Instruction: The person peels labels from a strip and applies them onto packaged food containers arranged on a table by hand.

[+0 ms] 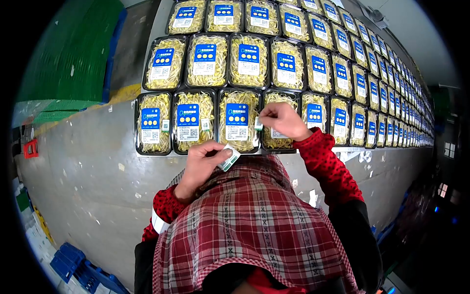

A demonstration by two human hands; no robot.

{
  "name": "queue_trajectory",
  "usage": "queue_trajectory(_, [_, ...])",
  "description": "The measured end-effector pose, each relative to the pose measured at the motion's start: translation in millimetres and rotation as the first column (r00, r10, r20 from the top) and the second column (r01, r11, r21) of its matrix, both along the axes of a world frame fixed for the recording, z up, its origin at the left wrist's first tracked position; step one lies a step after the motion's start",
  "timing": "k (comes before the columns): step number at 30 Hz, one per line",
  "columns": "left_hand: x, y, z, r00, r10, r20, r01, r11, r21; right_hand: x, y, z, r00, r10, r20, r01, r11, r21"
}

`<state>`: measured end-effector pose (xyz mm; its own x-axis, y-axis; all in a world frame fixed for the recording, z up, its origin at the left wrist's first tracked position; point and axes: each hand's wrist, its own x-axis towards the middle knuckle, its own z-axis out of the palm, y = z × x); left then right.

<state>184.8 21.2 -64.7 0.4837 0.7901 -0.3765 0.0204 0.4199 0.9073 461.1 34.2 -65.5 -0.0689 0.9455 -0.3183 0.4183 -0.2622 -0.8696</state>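
Black trays of bean sprouts stand in rows on the table, each with a blue-and-white label. My right hand [286,120] pinches a small white-and-green sticker [258,124] at the right edge of the third front-row tray [230,134]; whether the sticker touches the film I cannot tell. The hand partly covers the fourth tray [278,142]. In front of the row, my left hand [203,161] is closed on a small stack of stickers [229,159], thumb on top. Similar small stickers show on the first tray [165,126] and second tray [205,125].
Several more rows of packed trays [247,55] stretch far to the right. Green crates [73,59] are stacked at the left, a red crate [30,148] stands on the floor, and blue pallets [73,262] lie lower left. Paper scraps litter the floor [112,196].
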Motion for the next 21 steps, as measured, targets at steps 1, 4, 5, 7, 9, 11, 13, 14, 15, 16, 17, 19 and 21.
queue_trajectory(1, [0.6,-0.9,1.6,1.0,0.013,0.003,-0.013,1.0,-0.021,-1.5,-1.4,-5.7,1.0,0.005,-0.004,-0.005,1.0,-0.002])
queue_trajectory(4, [6.5,-2.6,0.4,0.995,0.1,0.013,-0.1,0.981,0.166,-8.1,-2.4,-21.1,0.985,0.063,0.161,-0.067,0.998,0.018])
queue_trajectory(5, [7.9,-3.1,1.2,0.994,0.108,0.011,-0.108,0.981,0.164,-9.2,-3.1,-25.8,0.976,0.039,0.215,-0.049,0.998,0.043])
queue_trajectory(7, [9.2,-2.8,5.6,0.989,0.141,0.033,-0.145,0.976,0.164,-14.8,-7.5,-33.2,0.934,-0.012,0.357,-0.034,0.992,0.121])
queue_trajectory(9, [9.9,-2.9,8.6,0.982,0.188,0.017,-0.188,0.976,0.106,-18.9,-12.8,-33.2,0.863,-0.059,0.502,-0.016,0.99,0.143])
queue_trajectory(11, [12.8,-2.9,12.5,0.966,0.26,0.009,-0.26,0.965,0.039,-15.7,-11.0,-26.2,0.737,-0.089,0.67,-0.038,0.984,0.173])
queue_trajectory(13, [13.9,-1.5,10.1,0.969,0.247,0.013,-0.247,0.965,0.087,-21.3,-8.0,-9.1,0.939,0.032,0.344,-0.116,0.968,0.225])
queue_trajectory(14, [16.0,-2.1,7.9,0.975,0.222,0.015,-0.222,0.968,0.118,-30.3,-6.7,3.2,0.987,0.156,0.025,-0.158,0.966,0.205])
queue_trajectory(15, [19.0,-1.5,6.6,0.971,0.237,0.023,-0.238,0.964,0.118,-41.0,-4.6,26.6,0.954,0.3,-0.025,-0.287,0.931,0.224])
queue_trajectory(16, [19.6,0.8,9.5,0.97,0.241,0.027,-0.243,0.961,0.131,-49.4,-1.1,44.2,0.896,0.438,-0.067,-0.409,0.876,0.254])
queue_trajectory(17, [18.2,2.7,13.0,0.978,0.208,0.005,-0.206,0.964,0.169,-53.1,1.7,46.7,0.886,0.449,-0.113,-0.415,0.879,0.233])
queue_trajectory(19, [15.5,5.5,16.6,0.986,0.164,-0.034,-0.152,0.963,0.224,-50.9,12.4,47.6,0.854,0.496,-0.16,-0.472,0.866,0.166])
queue_trajectory(21, [16.1,4.7,21.8,0.976,0.175,-0.133,-0.141,0.962,0.233,-49.8,21.7,49.9,0.819,0.566,-0.095,-0.542,0.817,0.194])
